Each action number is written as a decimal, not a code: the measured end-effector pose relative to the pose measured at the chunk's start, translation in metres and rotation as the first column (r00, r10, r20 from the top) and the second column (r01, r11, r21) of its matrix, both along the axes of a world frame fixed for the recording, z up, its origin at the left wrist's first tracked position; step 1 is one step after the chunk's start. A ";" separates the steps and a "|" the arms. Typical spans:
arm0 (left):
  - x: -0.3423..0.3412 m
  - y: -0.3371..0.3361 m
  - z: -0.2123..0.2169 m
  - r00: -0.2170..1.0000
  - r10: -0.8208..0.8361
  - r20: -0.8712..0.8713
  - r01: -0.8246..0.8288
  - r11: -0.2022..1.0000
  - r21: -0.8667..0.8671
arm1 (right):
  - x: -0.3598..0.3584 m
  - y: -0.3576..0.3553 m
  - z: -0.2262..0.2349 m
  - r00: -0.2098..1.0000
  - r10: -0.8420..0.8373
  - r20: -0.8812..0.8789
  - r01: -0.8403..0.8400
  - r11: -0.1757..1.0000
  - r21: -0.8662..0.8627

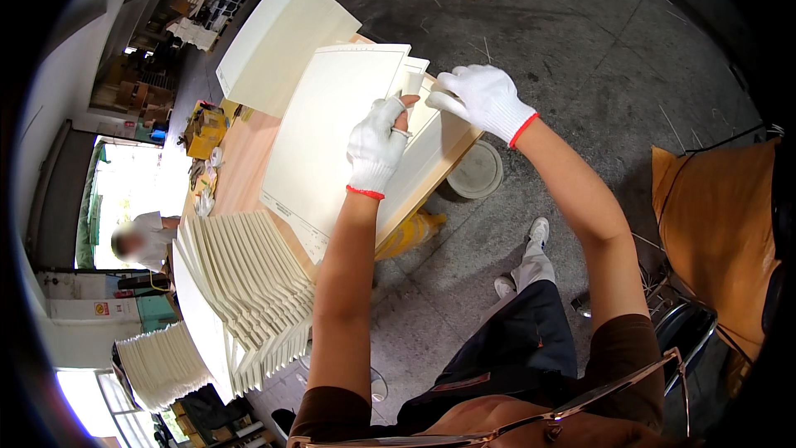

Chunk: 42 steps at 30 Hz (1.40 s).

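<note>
Large cream-white sheets [332, 108] with thin printed edge lines lie in a loose pile on a wooden table. My left hand [378, 143], in a white knit glove with red cuff and bare fingertips showing, is closed at the right edge of the top sheets, where a sheet corner lifts and bends. My right hand [485, 99], in a matching glove, is just right of that edge, above the table's corner. Its thumb and fingers are apart, with nothing visible between them.
A tall fanned stack of cream sheets [249, 290] stands near left; another sheet stack [282, 41] lies at the table's far end. A yellow box [206, 131] sits along the left side. Below the table edge are a round grey lid [477, 170] and yellow bag [412, 234]. A person [145, 241] is at left.
</note>
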<state>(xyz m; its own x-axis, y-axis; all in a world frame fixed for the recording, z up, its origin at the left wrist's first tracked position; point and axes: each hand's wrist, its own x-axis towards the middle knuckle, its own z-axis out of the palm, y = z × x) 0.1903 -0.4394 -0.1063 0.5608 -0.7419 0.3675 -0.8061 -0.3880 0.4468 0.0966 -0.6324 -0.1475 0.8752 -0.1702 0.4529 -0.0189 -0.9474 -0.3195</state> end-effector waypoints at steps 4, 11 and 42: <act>0.000 0.001 0.002 1.000 0.009 -0.027 -0.008 1.000 0.019 | 0.015 -0.005 0.008 0.992 0.094 0.083 -0.089 0.994 -0.058; 0.000 0.001 0.003 1.000 0.013 -0.017 -0.012 1.000 0.027 | 0.017 0.023 0.024 0.994 0.007 -0.111 0.071 0.725 0.685; -0.005 0.000 0.003 0.997 -0.026 0.073 0.021 0.998 0.065 | 0.013 0.026 0.014 0.993 -0.063 -0.098 0.112 0.741 0.662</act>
<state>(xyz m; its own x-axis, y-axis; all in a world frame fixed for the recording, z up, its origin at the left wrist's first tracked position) 0.1853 -0.4396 -0.1036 0.5162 -0.7780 0.3582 -0.8451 -0.3947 0.3605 0.1101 -0.6063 -0.1337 0.8640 -0.4840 0.1386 -0.1346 -0.4875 -0.8627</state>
